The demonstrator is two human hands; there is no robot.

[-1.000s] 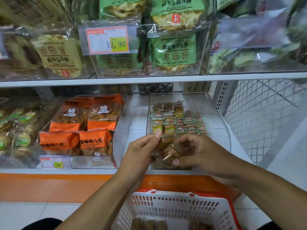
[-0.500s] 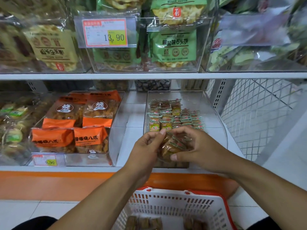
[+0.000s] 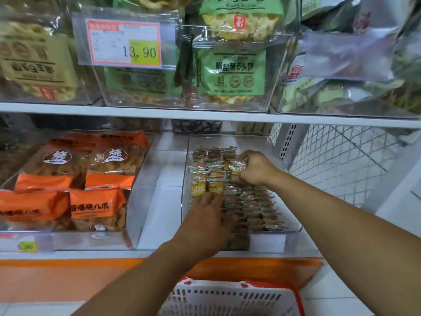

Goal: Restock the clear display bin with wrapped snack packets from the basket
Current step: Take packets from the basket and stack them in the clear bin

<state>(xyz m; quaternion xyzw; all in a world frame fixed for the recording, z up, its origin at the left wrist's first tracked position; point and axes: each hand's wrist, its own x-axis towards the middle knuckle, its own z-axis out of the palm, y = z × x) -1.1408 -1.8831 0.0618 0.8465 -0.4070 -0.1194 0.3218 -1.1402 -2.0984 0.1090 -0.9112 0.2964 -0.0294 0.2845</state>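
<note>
Lower shelf [image 3: 159, 253] carries two clear bins; the clear display bin [image 3: 289, 233] sits toward its right end, the orange-bag bin [image 3: 136, 224] toward its left. White basket with red rim [image 3: 230, 299] sits below the shelf front, its contents out of view here. Inside the display bin, wrapped snack packets [image 3: 252, 201] stand in tight rows running front to back, too many and too small to count. Right hand [image 3: 255, 167] is at the bin's rear half, fingers curled and pinching a packet [image 3: 237, 166] right at the back rows. Left hand [image 3: 206, 215] lies over the front-left part of the bin, fingers fairly straight, pressing on the packets, holding nothing that I can see. Judgement: the pinched packet goes down into the rear row just left of the right hand; right hand is nearer. Two hands, two bins, one basket.
</note>
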